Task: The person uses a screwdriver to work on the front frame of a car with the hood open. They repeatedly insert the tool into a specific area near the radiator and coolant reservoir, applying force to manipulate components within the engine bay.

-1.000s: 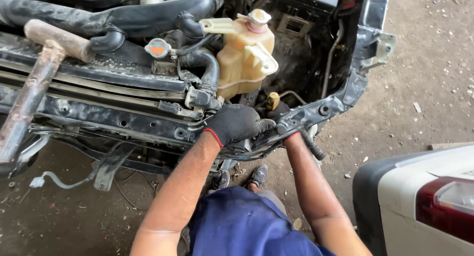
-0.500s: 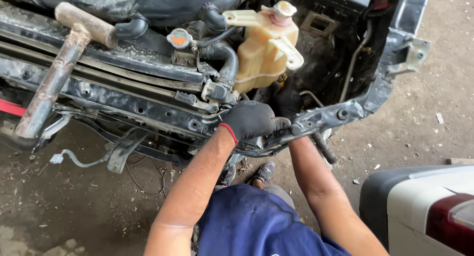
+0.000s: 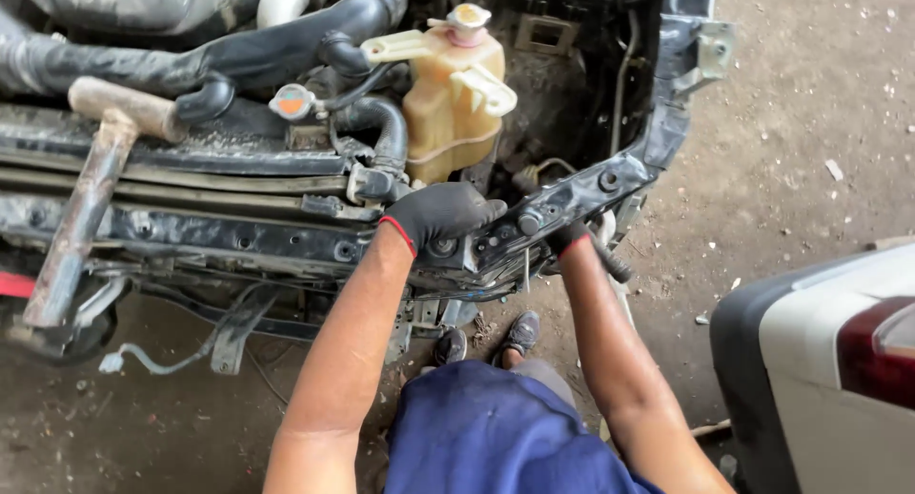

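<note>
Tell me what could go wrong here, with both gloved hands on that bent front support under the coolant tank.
1. The left hand grips the top of the bent black support while the right hand works under it, mostly hidden; a slip could pinch those fingers.
2. The yellowed coolant tank stands just above the left hand; a jolt could knock it.
3. Loose wiring dangles below the frame and might snag.

Glove on left hand [image 3: 440,214]: black knit cloth, matt.
Radiator support [image 3: 238,229]: grimy black metal.
Coolant reservoir [image 3: 454,103]: yellowed, dull plastic.
</note>
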